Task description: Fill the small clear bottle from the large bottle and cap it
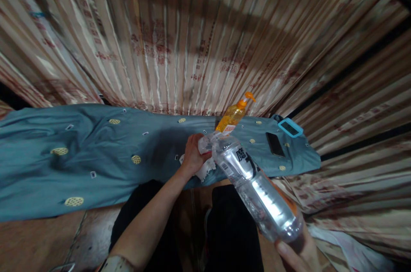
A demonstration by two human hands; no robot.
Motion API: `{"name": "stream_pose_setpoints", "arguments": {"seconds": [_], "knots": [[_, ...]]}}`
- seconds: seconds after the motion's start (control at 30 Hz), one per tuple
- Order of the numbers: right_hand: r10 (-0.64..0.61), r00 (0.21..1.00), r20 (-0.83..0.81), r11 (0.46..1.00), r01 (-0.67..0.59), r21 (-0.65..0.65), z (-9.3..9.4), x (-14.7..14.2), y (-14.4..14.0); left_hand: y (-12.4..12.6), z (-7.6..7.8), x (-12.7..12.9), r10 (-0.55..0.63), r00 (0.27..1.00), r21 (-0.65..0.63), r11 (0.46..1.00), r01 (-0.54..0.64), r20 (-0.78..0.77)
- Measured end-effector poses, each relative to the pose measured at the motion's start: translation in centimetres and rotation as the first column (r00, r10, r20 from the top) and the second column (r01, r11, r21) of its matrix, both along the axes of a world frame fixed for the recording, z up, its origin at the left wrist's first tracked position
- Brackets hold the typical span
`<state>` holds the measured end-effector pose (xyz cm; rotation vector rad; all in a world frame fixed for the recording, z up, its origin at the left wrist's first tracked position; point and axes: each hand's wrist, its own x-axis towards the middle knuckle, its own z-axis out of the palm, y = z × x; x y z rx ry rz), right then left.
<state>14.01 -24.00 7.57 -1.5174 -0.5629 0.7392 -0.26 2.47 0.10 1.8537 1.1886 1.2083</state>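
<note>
1. Bottle [248,186]: held aslant, on the near side of the pump [231,118].
2. Left hand [193,154]: fingers curled round the bottle's neck, near-left of the pump; tissue [205,172] beneath.
3. Right hand [306,252]: fingers grasping the bottle's base, nearer than the pump.
4. Phone [275,144], blue-framed device [290,127]: right of the pump, on cloth [102,156].

Clear bottle [239,173], one, silver-labelled, tilted; base in the right hand [297,255]. Clear piece [203,145], one, at its neck, perhaps a small cup; at the left hand's [193,156] fingers. White paper [205,171], crumpled, by that hand. Pump bottle [231,116], orange-topped. Phone [275,144], beside a blue-rimmed device [290,127]. Patterned cloth [99,148], beneath.
</note>
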Motion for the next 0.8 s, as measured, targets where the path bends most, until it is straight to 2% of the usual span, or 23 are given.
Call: {"name": "stream_pose_setpoints", "arguments": {"seconds": [0.17, 0.4, 0.57, 0.8], "knots": [[-0.036, 0.999, 0.015, 0.999, 0.035, 0.029, -1.9, 0.5, -0.1, 0.0, 0.0, -0.1, -0.006, 1.000, 0.011, 1.000, 0.006, 0.012], [-0.007, 0.998, 0.058, 0.998, 0.003, 0.067, -4.5, 1.9, -0.5, 0.0, 0.0, 0.0, 0.008, 1.000, 0.029, 1.000, -0.008, 0.008], [-0.037, 0.999, -0.031, 0.999, 0.038, 0.032, -4.8, 1.7, -0.7, -0.1, 0.0, 0.0, 0.006, 1.000, 0.021, 1.000, -0.006, 0.003], [-0.090, 0.978, -0.188, 0.994, 0.100, 0.044, -4.2, 0.9, -0.2, -0.2, 0.3, 0.1, -0.013, 1.000, -0.012, 1.000, 0.013, -0.005]]}}
